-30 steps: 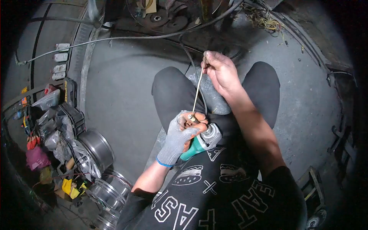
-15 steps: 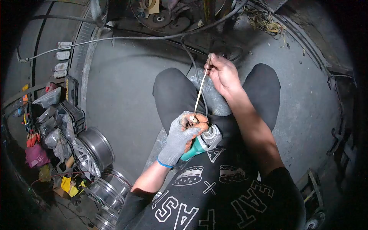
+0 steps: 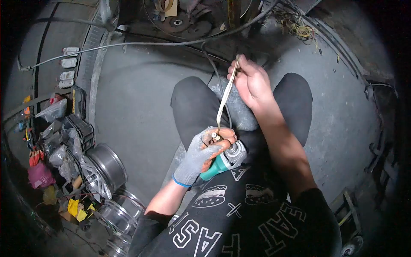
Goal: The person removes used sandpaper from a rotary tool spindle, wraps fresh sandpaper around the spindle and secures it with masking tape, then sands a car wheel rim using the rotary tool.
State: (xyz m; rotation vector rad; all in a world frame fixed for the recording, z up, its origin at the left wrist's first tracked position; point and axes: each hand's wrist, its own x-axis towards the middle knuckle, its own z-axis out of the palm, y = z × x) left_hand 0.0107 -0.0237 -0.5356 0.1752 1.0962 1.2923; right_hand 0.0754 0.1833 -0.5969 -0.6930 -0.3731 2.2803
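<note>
My left hand (image 3: 198,153), in a grey glove with orange fingers, is closed around a small cylindrical piece (image 3: 215,136) with a pale round end. Beneath and beside it, a green power tool (image 3: 218,166) with a silver metal head rests against my lap. My bare right hand (image 3: 250,79) pinches the upper end of a pale narrow strip (image 3: 225,97) between thumb and fingers. The strip runs down, slightly twisted, to the small piece at my left hand. How it is attached there is hidden by the glove.
A grey cable (image 3: 171,43) crosses in front of my knees. Metal wheel rims (image 3: 107,169), plastic bags (image 3: 53,110) and a black crate (image 3: 83,128) lie at the left. Round discs (image 3: 177,22) lie at the top, with tangled yellowish cord (image 3: 302,30) at upper right.
My right hand has moved slightly right. The strip between the hands now looks wider and shows more of its flat side. My left hand keeps its hold with little movement.
</note>
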